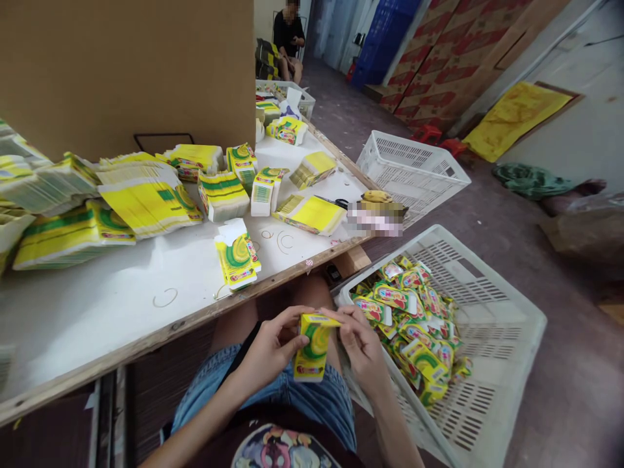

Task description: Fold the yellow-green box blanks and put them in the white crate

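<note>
Had one box [312, 357] at the lower centre of the frame, roughly upright above the lap [336, 396]. Pinched its left side with the left hand [275, 344], thumb pressed on the front. Pinched the flap [327, 320] at its top right between the right hand [361, 341] fingertips. Couldn't tell how tight either grip was squeezed.

Would've worried most about a creased flap, from a push off the fold line on the right. Could also have dented the front with too much left thumb, on such thin-looking card. Might even have lost the box to the floor, given fingertip holds only. Wouldn't have trusted the stack [238, 260] close to the table [112, 292] edge, centre of the frame, either: could've knocked it off with one careless reach.

Now the counts. Got two working hands and one box between them. Counted three white crates: near crate [529, 318] at lower right, second crate [429, 188] at upper right, far crate [307, 101] at top centre. Gave up on the jumbled boxes [424, 325] in the near one, way too many overlaps. Made out roughly seven stacks mid-table, couldn't split the left-hand heap [146, 195]. Spotted about five bands [166, 305], some faint, plus one bunch of bananas [377, 196] right of centre and one seated person [287, 32] up top.
</note>
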`<state>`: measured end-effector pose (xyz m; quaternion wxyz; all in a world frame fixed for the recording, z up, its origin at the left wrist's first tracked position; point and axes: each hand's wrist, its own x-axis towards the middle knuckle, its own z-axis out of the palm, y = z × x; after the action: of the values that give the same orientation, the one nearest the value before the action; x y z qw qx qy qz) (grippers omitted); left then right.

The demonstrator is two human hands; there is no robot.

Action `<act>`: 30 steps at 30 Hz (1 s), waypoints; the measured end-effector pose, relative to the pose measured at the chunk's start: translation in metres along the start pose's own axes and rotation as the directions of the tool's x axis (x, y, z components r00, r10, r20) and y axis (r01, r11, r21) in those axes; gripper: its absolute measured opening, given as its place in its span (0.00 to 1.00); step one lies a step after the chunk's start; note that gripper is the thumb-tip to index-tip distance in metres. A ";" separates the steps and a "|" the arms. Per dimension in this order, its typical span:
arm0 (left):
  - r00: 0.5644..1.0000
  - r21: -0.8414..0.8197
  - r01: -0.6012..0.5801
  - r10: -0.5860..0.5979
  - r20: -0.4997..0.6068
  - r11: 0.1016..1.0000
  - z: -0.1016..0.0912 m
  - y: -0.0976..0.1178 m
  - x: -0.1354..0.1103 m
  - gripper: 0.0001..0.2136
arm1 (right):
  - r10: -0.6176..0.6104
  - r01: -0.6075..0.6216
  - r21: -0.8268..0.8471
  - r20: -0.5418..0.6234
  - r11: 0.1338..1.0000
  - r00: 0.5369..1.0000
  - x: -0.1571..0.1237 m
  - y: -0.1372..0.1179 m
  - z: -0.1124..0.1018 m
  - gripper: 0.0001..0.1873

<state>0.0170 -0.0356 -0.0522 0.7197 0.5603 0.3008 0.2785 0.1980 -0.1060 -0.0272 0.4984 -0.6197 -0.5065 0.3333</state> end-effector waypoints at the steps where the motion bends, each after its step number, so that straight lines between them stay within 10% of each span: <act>1: 1.000 0.055 -0.006 0.008 -0.023 0.998 0.000 0.000 0.000 0.18 | 0.033 -0.034 0.023 0.035 0.999 0.999 0.000 -0.001 -0.002 0.19; 7: 1.000 0.067 0.002 -0.001 -0.010 0.998 0.005 0.001 -0.001 0.21 | 0.251 -0.246 -0.052 0.104 0.968 0.963 0.002 0.000 0.005 0.19; 23: 0.997 -0.124 0.075 -0.073 0.022 0.989 0.005 0.001 0.002 0.24 | 0.152 -0.169 -0.327 -0.078 0.930 0.985 0.001 0.009 0.015 0.13; 30: 0.994 -0.032 0.061 -0.064 -0.090 0.998 0.007 0.009 0.003 0.22 | 0.171 -0.185 -0.125 -0.115 0.975 0.979 0.002 0.018 -0.002 0.14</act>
<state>0.0237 -0.0359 -0.0421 0.7217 0.5268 0.3466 0.2856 0.2055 -0.1040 -0.0433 0.4492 -0.7113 -0.4436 0.3089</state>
